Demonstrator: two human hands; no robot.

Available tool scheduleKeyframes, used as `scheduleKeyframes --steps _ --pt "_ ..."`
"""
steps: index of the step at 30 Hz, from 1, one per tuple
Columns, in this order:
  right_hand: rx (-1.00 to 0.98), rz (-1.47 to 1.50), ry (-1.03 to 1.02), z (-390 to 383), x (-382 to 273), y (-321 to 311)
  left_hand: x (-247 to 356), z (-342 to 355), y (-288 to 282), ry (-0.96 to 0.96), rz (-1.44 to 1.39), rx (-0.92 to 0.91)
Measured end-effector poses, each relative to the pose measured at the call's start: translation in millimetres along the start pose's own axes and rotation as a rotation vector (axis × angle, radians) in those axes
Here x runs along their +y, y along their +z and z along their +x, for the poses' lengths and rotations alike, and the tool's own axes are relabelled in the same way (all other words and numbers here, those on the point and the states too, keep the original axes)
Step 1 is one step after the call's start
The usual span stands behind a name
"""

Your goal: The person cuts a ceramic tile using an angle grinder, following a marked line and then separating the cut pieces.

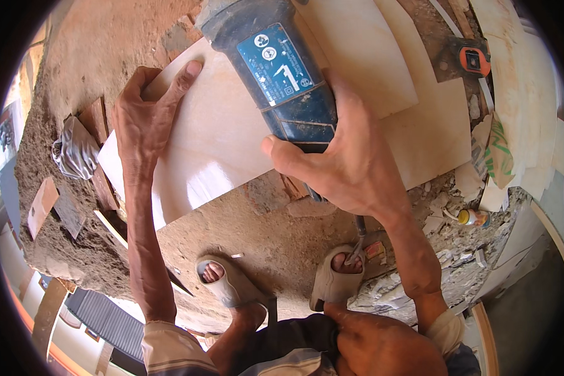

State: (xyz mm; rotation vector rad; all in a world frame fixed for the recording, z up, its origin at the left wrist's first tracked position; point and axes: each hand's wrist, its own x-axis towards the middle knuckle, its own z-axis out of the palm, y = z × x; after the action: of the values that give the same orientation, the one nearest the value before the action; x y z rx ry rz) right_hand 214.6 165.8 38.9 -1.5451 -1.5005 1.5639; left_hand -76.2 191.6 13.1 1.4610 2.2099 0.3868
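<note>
A blue and black angle grinder is held over a glossy cream tile, its head running out of the picture at the top. My right hand wraps around the rear of its body, and the cord hangs down beside my right foot. On the left, my left hand grips the tile's edge, thumb on top and fingers curled over the side, partly hidden. The grinder's disc is out of sight, so I cannot tell if it touches the tile.
More cream tiles lie to the right. An orange and black tape measure sits beyond them, with a small yellow-capped container nearer. A crumpled grey cloth and broken tile pieces lie left. My sandalled feet are below the tile.
</note>
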Motion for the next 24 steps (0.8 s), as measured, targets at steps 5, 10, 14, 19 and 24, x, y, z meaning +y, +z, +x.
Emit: scheduleKeyframes --steps 5,10,14,19,24 --pt "-0.014 0.039 0.039 2.5 -3.8 -1.4 -3.5 -0.1 4.7 0.013 -0.075 0.008" --pt "-0.028 0.005 0.030 4.3 -5.9 -5.2 -7.0 1.8 3.3 0.023 -0.122 -0.011" --pt "-0.043 0.001 0.043 8.2 -4.8 -4.5 -4.8 1.3 3.1 0.023 -0.093 -0.007" --pt "-0.039 0.012 0.058 10.6 -8.4 -4.1 -4.0 0.8 5.2 0.009 -0.112 0.005" --pt "-0.040 -0.001 0.059 12.2 -9.4 -4.6 -3.7 -0.2 4.2 0.003 -0.111 -0.004"
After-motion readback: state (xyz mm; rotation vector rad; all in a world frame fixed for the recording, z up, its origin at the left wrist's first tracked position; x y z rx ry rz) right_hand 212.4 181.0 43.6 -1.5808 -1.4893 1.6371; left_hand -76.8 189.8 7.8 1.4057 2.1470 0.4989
